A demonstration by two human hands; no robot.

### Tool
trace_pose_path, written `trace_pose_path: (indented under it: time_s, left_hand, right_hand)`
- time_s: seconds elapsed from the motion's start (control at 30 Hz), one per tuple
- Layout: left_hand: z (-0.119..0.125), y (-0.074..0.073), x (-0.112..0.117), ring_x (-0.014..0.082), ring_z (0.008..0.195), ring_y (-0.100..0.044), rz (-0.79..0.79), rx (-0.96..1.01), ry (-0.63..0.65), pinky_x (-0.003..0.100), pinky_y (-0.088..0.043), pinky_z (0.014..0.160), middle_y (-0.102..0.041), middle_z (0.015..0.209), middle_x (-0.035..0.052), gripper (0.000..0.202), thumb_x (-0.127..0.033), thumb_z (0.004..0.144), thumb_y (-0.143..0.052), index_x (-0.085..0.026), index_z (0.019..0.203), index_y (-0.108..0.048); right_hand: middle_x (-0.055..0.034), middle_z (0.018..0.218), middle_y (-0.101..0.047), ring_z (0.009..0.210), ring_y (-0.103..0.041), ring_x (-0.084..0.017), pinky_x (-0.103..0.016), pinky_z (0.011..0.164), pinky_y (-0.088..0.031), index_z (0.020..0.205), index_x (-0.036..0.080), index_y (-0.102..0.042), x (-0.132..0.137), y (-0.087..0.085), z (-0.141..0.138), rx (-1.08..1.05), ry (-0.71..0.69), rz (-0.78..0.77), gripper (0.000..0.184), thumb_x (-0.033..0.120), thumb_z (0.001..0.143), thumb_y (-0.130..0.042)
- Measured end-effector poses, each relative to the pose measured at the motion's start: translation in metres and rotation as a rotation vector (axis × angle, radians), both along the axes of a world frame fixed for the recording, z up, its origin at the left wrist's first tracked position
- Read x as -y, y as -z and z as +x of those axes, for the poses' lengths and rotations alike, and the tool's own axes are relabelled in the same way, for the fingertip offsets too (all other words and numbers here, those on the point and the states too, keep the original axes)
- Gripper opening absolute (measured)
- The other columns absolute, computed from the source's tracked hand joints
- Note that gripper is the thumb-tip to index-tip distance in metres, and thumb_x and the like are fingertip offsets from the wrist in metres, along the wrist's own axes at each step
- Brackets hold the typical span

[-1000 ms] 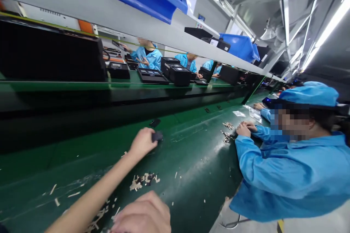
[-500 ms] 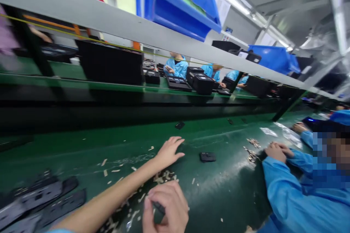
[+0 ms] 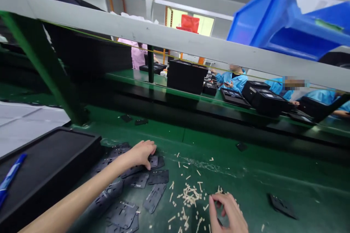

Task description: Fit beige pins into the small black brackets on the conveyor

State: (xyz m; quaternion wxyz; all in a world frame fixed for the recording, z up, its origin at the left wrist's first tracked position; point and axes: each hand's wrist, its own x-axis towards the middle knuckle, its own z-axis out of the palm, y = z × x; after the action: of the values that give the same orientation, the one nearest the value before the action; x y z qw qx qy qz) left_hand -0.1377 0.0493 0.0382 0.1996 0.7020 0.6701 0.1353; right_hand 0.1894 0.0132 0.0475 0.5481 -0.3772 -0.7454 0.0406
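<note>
On green tabletop (image 3: pixel 254 174), thin black plates (image 3: pixel 138 180), slotted, loosely overlapping

The head camera looks forward over a workbench (image 3: pixel 246 182).

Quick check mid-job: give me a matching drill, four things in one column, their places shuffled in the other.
1. left hand
2. right hand
3. blue pen
4. blue bin

A. on the raised white shelf
B. beside the scattered pale strips
C. at the pile of black plates
D. on the black tray

Pairs: 1-C, 2-B, 3-D, 4-A
</note>
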Motion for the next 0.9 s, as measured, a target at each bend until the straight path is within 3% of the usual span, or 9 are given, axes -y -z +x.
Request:
trace_pose_path:
  time_s: [0.07,0.13,0.27,0.33,0.43,0.53,0.67,0.77,0.9]
  left_hand:
    - [0.003,-0.004,0.006,0.0250,0.081,-0.053,0.017,0.040,-0.011,0.029,-0.037,0.070,-0.056,0.075,0.0022,0.035,-0.018,0.042,-0.081,-0.017,0.061,-0.052]
    - [0.006,-0.011,0.013,0.0221,0.077,-0.053,0.033,0.109,-0.011,0.027,-0.036,0.066,-0.055,0.072,0.0012,0.028,-0.020,0.053,-0.076,-0.017,0.059,-0.049]
    - [0.033,-0.018,0.022,0.0161,0.066,-0.053,0.062,0.290,-0.013,0.024,-0.038,0.059,-0.055,0.067,-0.0003,0.021,-0.031,0.082,-0.048,-0.018,0.066,-0.046]
    - [0.063,-0.017,0.021,0.0130,0.057,-0.053,0.034,0.522,-0.011,0.022,-0.040,0.050,-0.058,0.070,-0.0001,0.023,-0.038,0.086,-0.041,-0.018,0.075,-0.043]
    - [0.116,-0.020,0.018,0.0089,0.044,-0.048,-0.097,1.153,0.024,0.019,-0.040,0.038,-0.061,0.070,-0.0002,0.035,-0.048,0.074,-0.058,-0.019,0.080,-0.038]
    - [0.152,-0.037,0.022,0.0094,0.047,-0.052,-0.135,1.471,0.091,0.017,-0.043,0.036,-0.061,0.069,-0.0002,0.041,-0.045,0.069,-0.068,-0.019,0.079,-0.038]
    - [0.159,-0.061,0.033,0.0084,0.051,-0.051,-0.091,1.543,0.158,0.013,-0.040,0.036,-0.056,0.067,-0.0015,0.029,-0.036,0.076,-0.064,-0.017,0.075,-0.042]
    - [0.154,-0.068,0.039,0.0079,0.054,-0.049,-0.033,1.497,0.159,0.012,-0.037,0.039,-0.054,0.066,-0.0017,0.025,-0.033,0.079,-0.061,-0.017,0.073,-0.043]
    - [0.154,-0.066,0.042,0.0084,0.055,-0.047,0.045,1.365,0.133,0.016,-0.038,0.047,-0.050,0.063,-0.0028,0.025,-0.032,0.080,-0.057,-0.017,0.070,-0.040]
  right_hand:
    - [-0.0016,0.060,-0.057,0.050,-0.049,-0.014,-0.026,0.054,-0.038,0.071,0.020,-0.061,-0.002,0.005,0.000,0.020,0.007,-0.043,0.007,0.018,0.078,-0.060]
    - [-0.0004,0.058,-0.055,0.048,-0.047,-0.013,-0.026,0.052,-0.038,0.070,0.020,-0.063,-0.003,0.010,-0.001,0.012,0.010,-0.120,0.008,0.023,0.077,-0.062]
    - [0.0006,0.058,-0.057,0.046,-0.045,-0.011,-0.023,0.050,-0.038,0.065,0.019,-0.063,-0.003,0.018,-0.006,-0.160,-0.013,-0.500,0.014,0.031,0.072,-0.066]
    - [-0.0015,0.060,-0.061,0.050,-0.049,-0.012,-0.022,0.047,-0.038,0.066,0.018,-0.062,-0.005,0.015,-0.010,-0.331,-0.082,-0.725,0.019,0.035,0.071,-0.067]
    - [-0.0033,0.060,-0.062,0.051,-0.048,-0.012,-0.019,0.042,-0.033,0.067,0.015,-0.061,-0.012,-0.004,-0.014,-0.554,-0.179,-0.902,0.024,0.037,0.069,-0.070]
    - [-0.0049,0.075,-0.062,0.059,-0.051,-0.012,-0.018,0.043,-0.035,0.066,0.016,-0.059,-0.021,-0.034,-0.016,-0.664,-0.287,-0.892,0.023,0.034,0.068,-0.072]
    - [-0.0040,0.075,-0.060,0.060,-0.050,-0.011,-0.017,0.042,-0.035,0.063,0.017,-0.055,-0.024,-0.067,-0.021,-0.640,-0.399,-0.827,0.023,0.032,0.071,-0.070]
    - [-0.0028,0.073,-0.059,0.056,-0.049,-0.010,-0.017,0.042,-0.034,0.065,0.017,-0.055,-0.022,-0.074,-0.025,-0.542,-0.424,-0.784,0.021,0.031,0.074,-0.068]
    - [-0.0024,0.073,-0.060,0.058,-0.052,-0.011,-0.019,0.044,-0.038,0.067,0.017,-0.056,-0.019,-0.072,-0.025,-0.431,-0.367,-0.722,0.018,0.029,0.077,-0.064]
